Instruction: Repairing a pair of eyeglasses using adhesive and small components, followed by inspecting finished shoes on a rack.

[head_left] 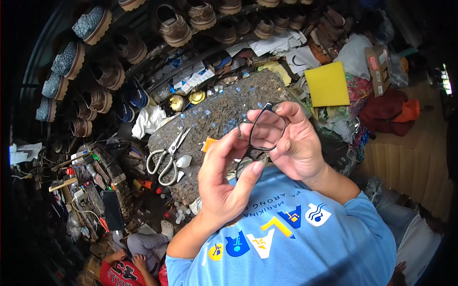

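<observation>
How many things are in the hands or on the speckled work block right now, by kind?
Eyeglasses: 1, black frame, held in both the left hand and the right hand
Scissors: 1, lying on the work block
Small orange piece: 1, on the block
White scraps: 2, beside the scissors
Total: 5

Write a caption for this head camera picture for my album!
Both hands, left hand and right hand, hold black glasses above a worn workbench with scissors.
</observation>
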Motion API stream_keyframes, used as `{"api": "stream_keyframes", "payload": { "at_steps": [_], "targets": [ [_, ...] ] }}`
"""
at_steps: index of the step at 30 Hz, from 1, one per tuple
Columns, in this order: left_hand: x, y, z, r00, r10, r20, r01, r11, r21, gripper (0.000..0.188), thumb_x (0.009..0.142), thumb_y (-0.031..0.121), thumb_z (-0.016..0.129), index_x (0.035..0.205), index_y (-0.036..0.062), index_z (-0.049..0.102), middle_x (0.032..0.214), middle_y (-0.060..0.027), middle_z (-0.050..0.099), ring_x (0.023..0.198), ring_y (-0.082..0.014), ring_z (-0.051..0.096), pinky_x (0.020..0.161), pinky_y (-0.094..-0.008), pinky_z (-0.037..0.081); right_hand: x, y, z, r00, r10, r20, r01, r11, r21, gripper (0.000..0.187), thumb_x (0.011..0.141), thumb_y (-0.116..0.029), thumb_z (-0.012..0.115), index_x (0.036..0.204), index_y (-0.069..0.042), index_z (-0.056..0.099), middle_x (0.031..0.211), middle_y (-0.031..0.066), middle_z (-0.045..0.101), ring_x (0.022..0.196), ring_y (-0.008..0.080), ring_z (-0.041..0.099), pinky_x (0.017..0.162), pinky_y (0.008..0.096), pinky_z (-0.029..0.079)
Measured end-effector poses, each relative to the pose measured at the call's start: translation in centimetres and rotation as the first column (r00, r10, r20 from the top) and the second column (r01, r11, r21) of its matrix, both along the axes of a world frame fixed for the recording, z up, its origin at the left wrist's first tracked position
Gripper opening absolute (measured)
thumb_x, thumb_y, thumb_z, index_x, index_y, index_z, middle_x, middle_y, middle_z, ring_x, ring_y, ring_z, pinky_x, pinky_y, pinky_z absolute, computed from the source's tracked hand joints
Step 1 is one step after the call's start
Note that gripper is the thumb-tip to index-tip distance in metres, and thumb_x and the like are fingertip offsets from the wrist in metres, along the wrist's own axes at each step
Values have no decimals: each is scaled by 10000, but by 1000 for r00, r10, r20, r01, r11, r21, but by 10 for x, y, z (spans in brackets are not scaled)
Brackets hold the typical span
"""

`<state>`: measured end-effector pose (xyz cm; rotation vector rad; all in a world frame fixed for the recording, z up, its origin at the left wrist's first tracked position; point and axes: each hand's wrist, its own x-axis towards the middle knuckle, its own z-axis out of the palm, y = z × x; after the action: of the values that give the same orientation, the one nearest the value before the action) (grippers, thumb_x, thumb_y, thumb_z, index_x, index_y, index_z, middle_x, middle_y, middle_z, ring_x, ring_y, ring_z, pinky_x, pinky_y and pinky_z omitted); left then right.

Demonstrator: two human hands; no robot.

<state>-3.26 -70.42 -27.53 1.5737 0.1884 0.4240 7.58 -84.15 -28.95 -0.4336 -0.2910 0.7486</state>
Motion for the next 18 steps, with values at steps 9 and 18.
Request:
{"api": "stream_keyframes", "payload": {
  "at_steps": [9, 18],
  "targets": [
    [30, -1, 13, 983, -82, 164, 19, 936, 351, 527, 810, 3, 825, 1308, -13, 652, 1073, -158, 699, 799, -156, 679, 673, -257, 556, -12, -13, -6, 932, -282, 228, 310, 945, -101, 469, 856, 24, 764, 1271, -61, 563, 1365, 163, 613, 1258, 219, 606, 1009, 345, 571],
    [23, 15, 9, 994, -105, -4, 102, 956, 274, 567, 797, 42, 858, 1329, 43, 663, 982, -35, 686, 715, -25, 522, 606, -166, 428, -3, -38, 26, 917, -118, 380, 299, 834, -463, 419, 933, 9, 702, 1345, -25, 628, 1269, 141, 679, 1155, 178, 654, 985, 310, 541]
  ]
}}
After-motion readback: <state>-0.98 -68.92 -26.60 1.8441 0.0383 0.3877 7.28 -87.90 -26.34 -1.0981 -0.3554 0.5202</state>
